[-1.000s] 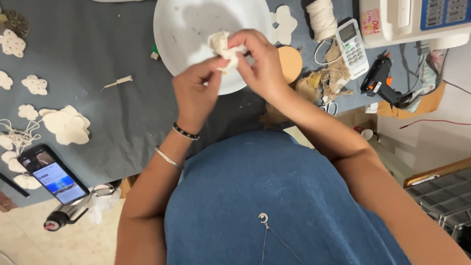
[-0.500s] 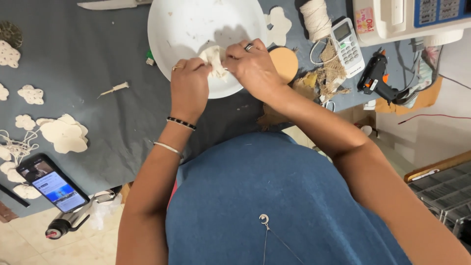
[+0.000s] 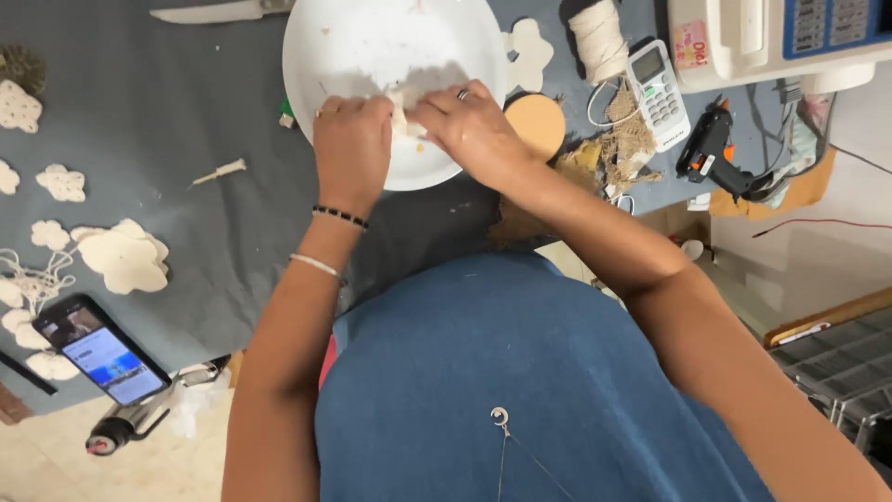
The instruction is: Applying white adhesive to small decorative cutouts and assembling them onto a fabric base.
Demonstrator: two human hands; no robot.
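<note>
Grey-blue cloth covered the surface (image 3: 186, 84), which was strewn with craft things. Near its far edge stood a white plate (image 3: 372, 46), and both hands met over the plate's near rim. The left hand (image 3: 353, 139), with a black bead bracelet and a thin pale band on its wrist, had its grip pressed together on a small pale lump (image 3: 406, 116) of soft material. The right hand (image 3: 469, 125), wearing a ring, pinched the same lump from the other side, so the lump sat between the two sets of fingertips, just above the plate. A round cork disc (image 3: 539, 125) lay just beside the right hand, partly under the plate's edge. Farther right were a spool of cream twine (image 3: 599, 37), a white remote control (image 3: 658, 93) and a black glue gun (image 3: 711, 153). A knife (image 3: 218, 11) lay at the far edge, left of the plate. Pale flower-shaped cutouts (image 3: 121, 256) were scattered along the left side, well apart from the hands, and a phone (image 3: 100, 351) with a lit screen lay near the surface's near left corner. The person's blue shirt (image 3: 520, 372) filled the lower part of the view.
</note>
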